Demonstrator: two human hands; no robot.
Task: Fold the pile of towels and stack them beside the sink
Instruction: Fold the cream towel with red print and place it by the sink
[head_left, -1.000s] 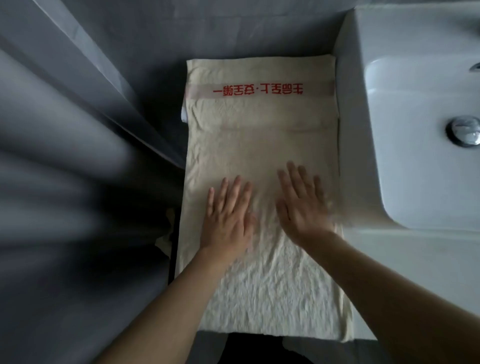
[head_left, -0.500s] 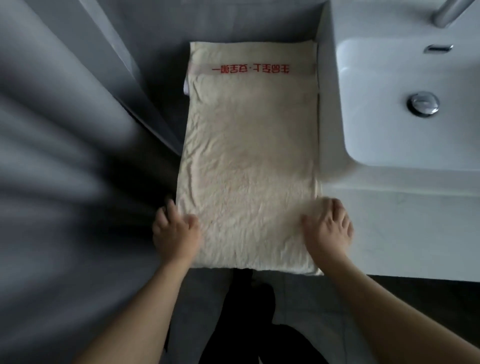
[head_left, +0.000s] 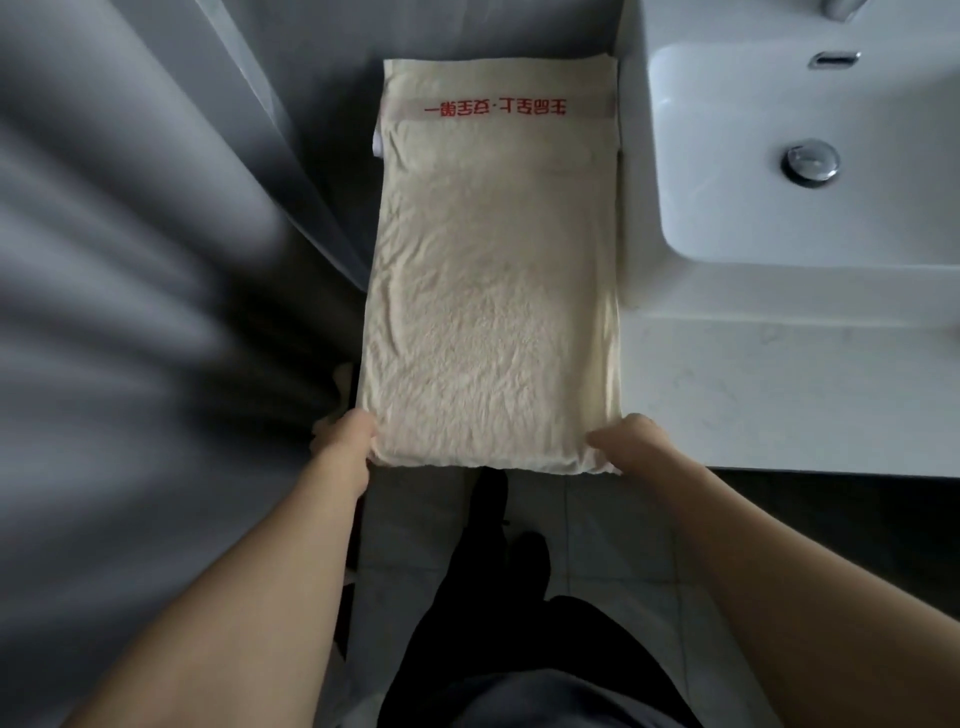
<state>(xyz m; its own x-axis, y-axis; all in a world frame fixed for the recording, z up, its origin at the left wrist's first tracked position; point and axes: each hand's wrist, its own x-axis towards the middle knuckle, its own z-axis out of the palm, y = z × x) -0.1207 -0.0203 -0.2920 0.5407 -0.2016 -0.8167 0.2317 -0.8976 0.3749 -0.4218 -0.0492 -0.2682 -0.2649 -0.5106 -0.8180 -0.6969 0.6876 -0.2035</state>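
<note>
Bare forearms (head_left: 291, 597), dark trousers (head_left: 498, 597).

Only one text in view: a row of red Chinese chars (head_left: 496, 108), printed on a plain woven band across the far end of the cream towel (head_left: 493, 312). Seen from the head cam the row is upside down, so chars can't be read w/ certainty; there are approx. eight or nine, w/ a small dot between two groups. No brand mark, no. or label readable on the white sink (head_left: 727, 291), the drain plug (head_left: 810, 162) or the overflow slot (head_left: 835, 58).
</note>
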